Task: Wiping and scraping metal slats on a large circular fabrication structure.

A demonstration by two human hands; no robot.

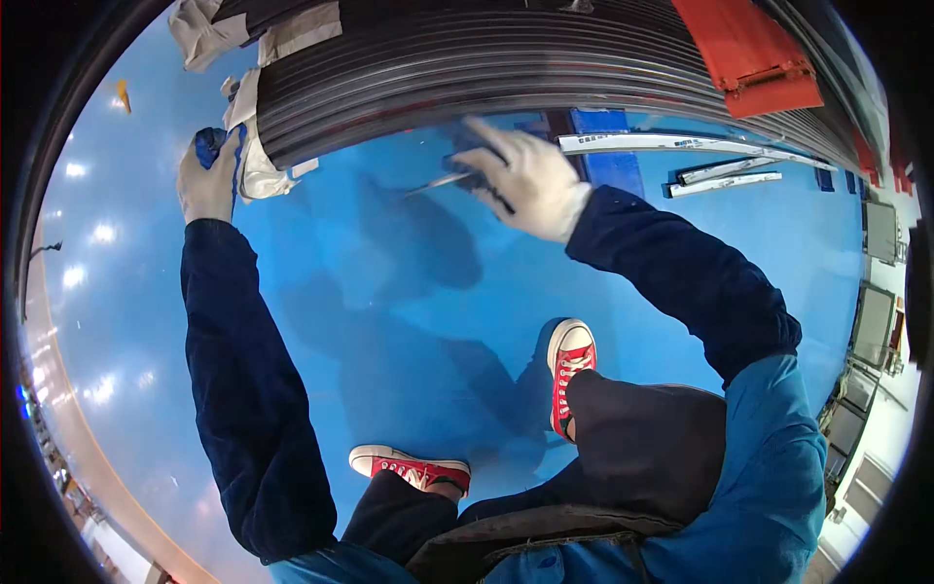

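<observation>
My left hand (pixel 208 183), in a white glove with dark blue coating, is closed with its fingers curled. It is right beside the crumpled white wrapping (pixel 258 161) at the left end of a stack of long dark profiles (pixel 409 83). Whatever it may hold is hidden. My right hand (pixel 530 185), gloved the same way and blurred by motion, is over the floor in front of the stack. From its closed fingers a thin, light, pointed tool (pixel 436 184) sticks out to the left; its exact kind is unclear.
An orange-red bracket (pixel 769 83) stands against the stack at the upper right. Below it, white strips (pixel 725 183) lie near a blue block (pixel 623 173). My red shoes (pixel 571 365) are on the blue floor (pixel 389 360). Grey panels (pixel 873 321) line the right side.
</observation>
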